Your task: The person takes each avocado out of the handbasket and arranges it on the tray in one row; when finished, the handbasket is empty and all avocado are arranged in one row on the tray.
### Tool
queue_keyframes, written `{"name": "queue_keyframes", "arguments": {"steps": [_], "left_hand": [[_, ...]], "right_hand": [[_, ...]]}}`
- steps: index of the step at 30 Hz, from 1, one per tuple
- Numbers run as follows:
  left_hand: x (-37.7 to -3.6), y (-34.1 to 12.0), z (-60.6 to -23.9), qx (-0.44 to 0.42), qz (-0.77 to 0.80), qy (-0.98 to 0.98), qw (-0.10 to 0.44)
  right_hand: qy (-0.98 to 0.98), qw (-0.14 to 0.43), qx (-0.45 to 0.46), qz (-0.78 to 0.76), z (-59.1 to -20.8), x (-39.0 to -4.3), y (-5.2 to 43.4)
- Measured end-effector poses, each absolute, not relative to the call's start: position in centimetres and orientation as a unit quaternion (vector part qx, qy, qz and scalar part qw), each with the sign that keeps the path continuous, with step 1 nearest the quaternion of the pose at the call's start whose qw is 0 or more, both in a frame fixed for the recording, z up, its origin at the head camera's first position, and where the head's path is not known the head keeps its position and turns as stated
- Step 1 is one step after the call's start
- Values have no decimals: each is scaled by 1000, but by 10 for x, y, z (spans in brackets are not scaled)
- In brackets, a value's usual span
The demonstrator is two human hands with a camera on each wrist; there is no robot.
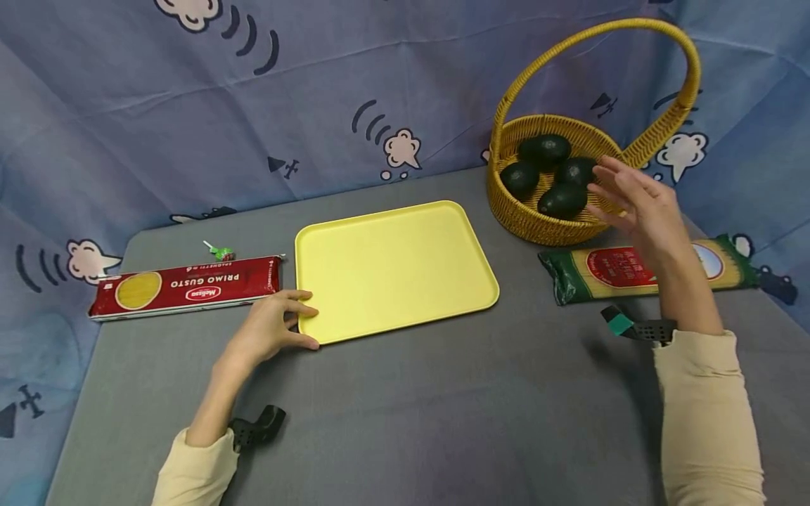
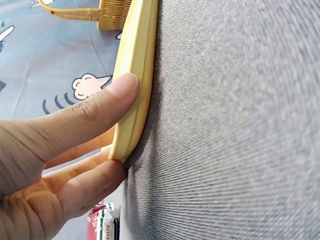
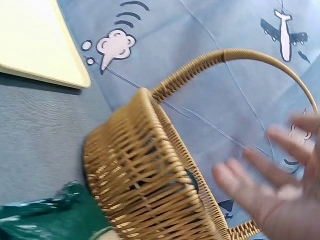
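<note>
My left hand (image 1: 268, 327) pinches the near left corner of a yellow tray (image 1: 395, 270), which lies flat on the table. In the left wrist view the thumb (image 2: 107, 100) presses the tray's near side while the fingers bend round the adjoining edge. At the right, my right hand (image 1: 645, 204) is raised beside a yellow wicker basket (image 1: 531, 221), its fingers spread and holding nothing. Several dark green avocados (image 1: 562, 201) lie inside the basket, whose tall arched handle (image 1: 607, 27) rises above them. The right wrist view shows the basket's woven wall (image 3: 135, 170) with the blurred fingers close by.
A red spaghetti pack (image 1: 190, 287) lies left of the tray, and a small green wrapped lollipop (image 1: 221, 253) sits behind it. Right of the tray, a green-ended pasta pack (image 1: 572, 277) lies partly under the right forearm. A blue patterned cloth (image 1: 316, 105) hangs behind the table.
</note>
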State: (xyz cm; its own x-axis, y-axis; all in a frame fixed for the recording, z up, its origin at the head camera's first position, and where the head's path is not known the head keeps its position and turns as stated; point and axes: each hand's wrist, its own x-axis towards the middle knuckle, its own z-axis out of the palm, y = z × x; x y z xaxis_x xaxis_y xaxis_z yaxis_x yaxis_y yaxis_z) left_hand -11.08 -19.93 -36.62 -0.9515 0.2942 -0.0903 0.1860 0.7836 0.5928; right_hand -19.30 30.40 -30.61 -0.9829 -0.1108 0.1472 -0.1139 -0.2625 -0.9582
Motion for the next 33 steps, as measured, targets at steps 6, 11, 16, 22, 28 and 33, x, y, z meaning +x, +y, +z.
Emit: {"name": "queue_keyframes", "arguments": {"steps": [6, 11, 16, 22, 28, 33], "left_hand": [[-110, -200, -365, 123, 305, 940, 90], [-110, -201, -365, 122, 306, 940, 87], [-110, -200, -366, 118, 313, 938, 89], [-110, -199, -366, 117, 313, 938, 90], [-110, -198, -365, 121, 307, 940, 86], [-109, -198, -364, 119, 306, 941, 84]], "right_hand": [[-613, -14, -65, 787, -296, -214, 322], [-651, -67, -118, 746, -293, -236, 329], [-729, -124, -97, 666, -295, -253, 335], [-833, -147, -86, 526, -297, -269, 337], [-849, -215, -57, 480, -298, -281, 341], [-855, -279, -23, 436, -295, -284, 341]]}}
